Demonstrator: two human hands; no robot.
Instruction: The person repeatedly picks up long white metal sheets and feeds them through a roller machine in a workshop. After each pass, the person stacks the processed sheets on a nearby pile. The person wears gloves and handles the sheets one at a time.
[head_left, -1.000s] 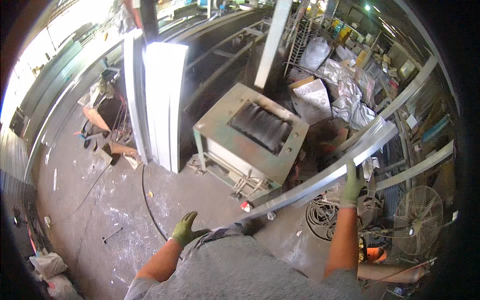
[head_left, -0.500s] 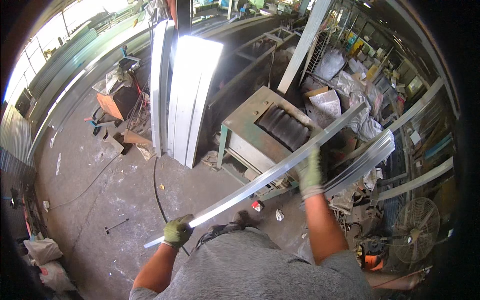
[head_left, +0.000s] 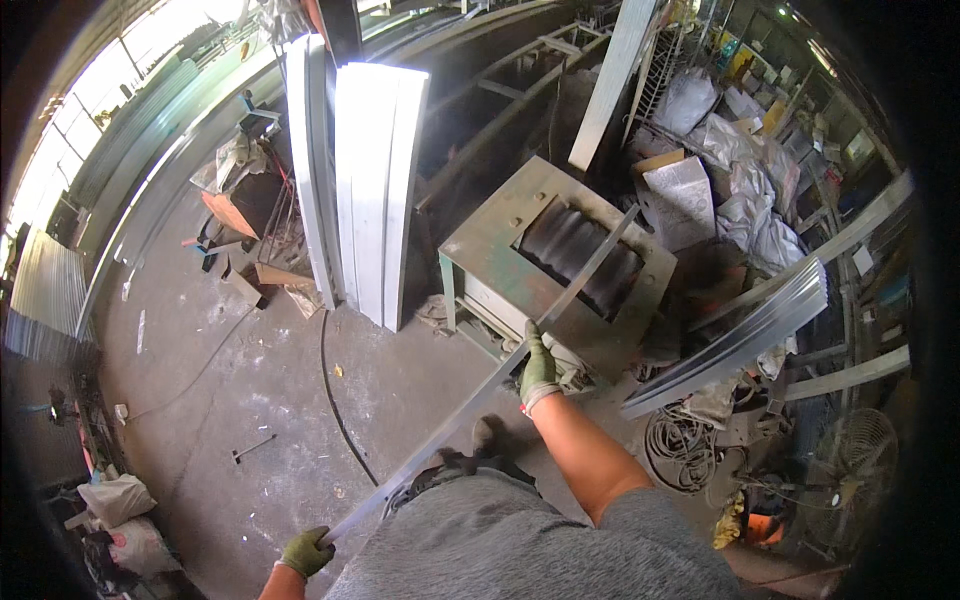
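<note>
A long, narrow metal strip (head_left: 452, 422) slants across in front of me. My left hand (head_left: 306, 552), in a green work glove, is closed on its near lower-left end. My right hand (head_left: 540, 368), gloved the same way, grips the strip farther along, its fingers partly hidden behind the wrist. The strip's far end passes above a worn greenish-grey metal machine (head_left: 490, 235), over the dark ribbed rollers (head_left: 570, 250) in its top opening. Whether it touches them I cannot tell.
Tall bright metal panels (head_left: 375, 200) stand upright left of the machine. Bent metal profiles (head_left: 740, 335) lie at the right, near a coiled cable (head_left: 680, 447) and a caged fan (head_left: 858, 450). A dark cable (head_left: 335, 400) and a T-shaped tool (head_left: 254, 448) lie on the floor.
Both hands have shifted down and left with the strip, the right hand much farther. The strip's far end now lies over the rollers instead of past the machine's right side. The view has moved slightly.
</note>
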